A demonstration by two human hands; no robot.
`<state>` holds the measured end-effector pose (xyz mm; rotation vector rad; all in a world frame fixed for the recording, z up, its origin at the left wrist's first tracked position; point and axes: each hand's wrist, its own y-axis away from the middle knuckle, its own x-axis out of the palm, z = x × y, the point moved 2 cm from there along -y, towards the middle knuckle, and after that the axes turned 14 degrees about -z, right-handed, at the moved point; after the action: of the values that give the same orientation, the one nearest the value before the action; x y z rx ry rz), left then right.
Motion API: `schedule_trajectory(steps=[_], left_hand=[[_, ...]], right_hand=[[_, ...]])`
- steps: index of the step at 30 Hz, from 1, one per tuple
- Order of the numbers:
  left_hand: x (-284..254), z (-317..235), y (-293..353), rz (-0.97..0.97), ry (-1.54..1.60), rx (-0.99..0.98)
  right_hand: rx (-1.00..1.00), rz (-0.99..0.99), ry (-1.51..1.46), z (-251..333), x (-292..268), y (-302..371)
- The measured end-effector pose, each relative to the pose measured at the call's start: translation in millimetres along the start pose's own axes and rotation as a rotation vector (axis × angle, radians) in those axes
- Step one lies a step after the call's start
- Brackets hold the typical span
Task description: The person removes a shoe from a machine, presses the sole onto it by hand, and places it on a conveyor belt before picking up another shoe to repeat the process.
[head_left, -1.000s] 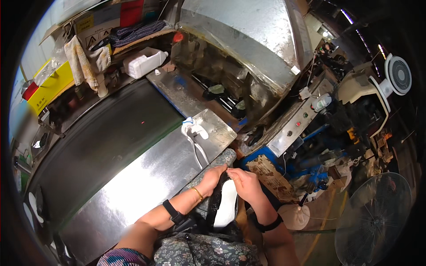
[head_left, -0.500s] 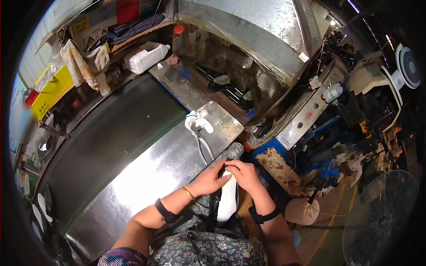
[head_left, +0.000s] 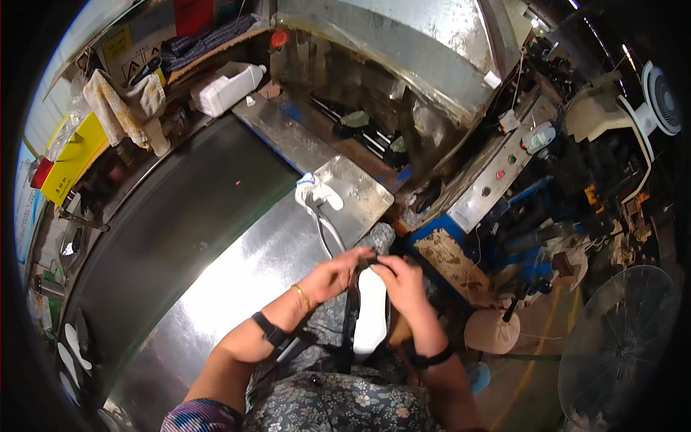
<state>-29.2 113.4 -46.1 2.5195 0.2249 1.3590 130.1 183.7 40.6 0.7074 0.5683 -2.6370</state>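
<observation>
A shoe with a dark upper and a white underside (head_left: 371,309) lies bottom up across my lap, its toe end pointing away from me. My left hand (head_left: 337,275) is closed at the toe, thumb and fingers at the dark edge on its left. On the other side, my right hand (head_left: 400,281) grips the same end, with fingers curled over the tip. Whatever lies between the fingertips is too small to make out. Just beyond my hands, pliers with curved metal handles (head_left: 331,234) rest on the metal tabletop (head_left: 237,288) beside a white glove (head_left: 311,190).
A dark conveyor belt (head_left: 187,209) runs along the left, with white soles (head_left: 76,347) at its near end. A white jug (head_left: 229,88) and towels (head_left: 108,108) are at the back left. At right stand a button panel (head_left: 489,183) and a large fan (head_left: 619,349).
My left hand has lifted slightly away from the white underside, so more of it shows. My right fingers have shifted over the toe. The whole view has moved a little.
</observation>
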Motion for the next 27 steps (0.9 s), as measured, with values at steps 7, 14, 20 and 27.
schedule_trajectory(steps=[7,14,20,27], left_hand=[[31,12,7,-0.528,-0.075,-0.132],[37,1,25,-0.294,-1.069,0.767],[26,-11,16,-0.269,-1.04,0.5],[16,1,21,-0.241,-0.904,0.335]], right_hand=[[-0.147,0.08,0.046,25,-2,-5],[0.195,0.014,-0.172,-14,8,52],[0.491,0.085,-0.302,-34,-1,109],[1.028,0.115,-0.267,-86,32,104]])
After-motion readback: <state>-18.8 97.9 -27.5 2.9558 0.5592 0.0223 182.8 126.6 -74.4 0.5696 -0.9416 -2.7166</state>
